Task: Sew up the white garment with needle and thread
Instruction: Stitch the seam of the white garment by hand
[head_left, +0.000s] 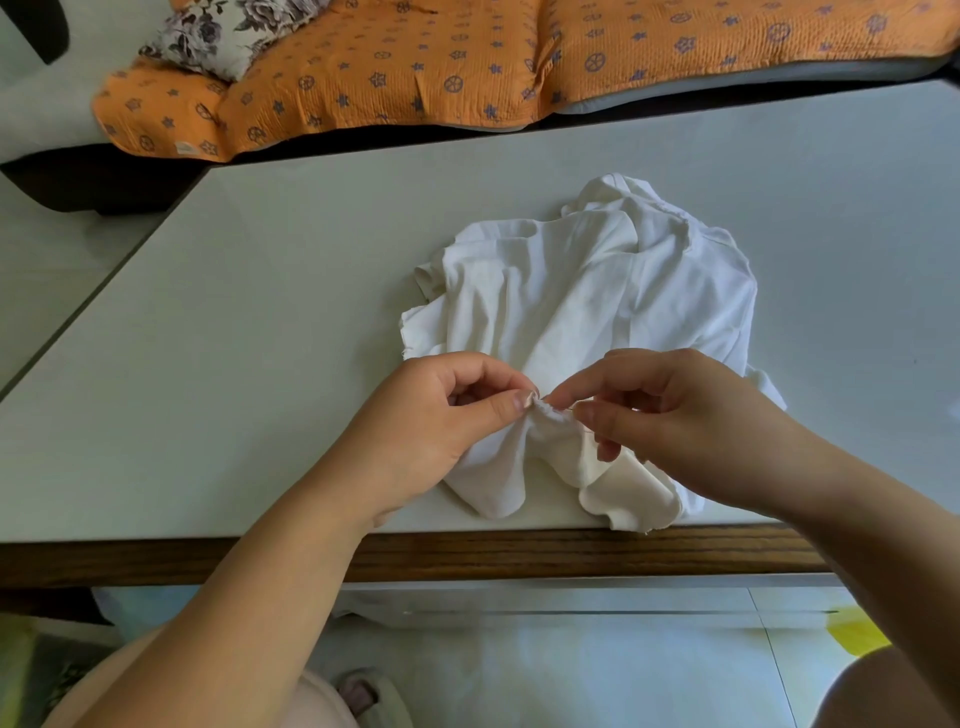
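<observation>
**Stitch in hand at near edge: risks**

Head view. The left hand (441, 410) pinches the gathered raw edge of the garment (597, 291) between thumb and forefinger. The right hand (670, 415) pinches a thin sliver there, probably the needle (569, 410). The thread is too fine to trace.

Risks, as judged:
- The fingertips nearly touch, so a slip could prick the left thumb.
- A hard pull could pucker the bunched seam.
- A tug could drag the hem off the table (260, 364).

The garment is white, soft and crumpled. It is heaped from mid-table to the near edge, and its edges are frayed.
</observation>
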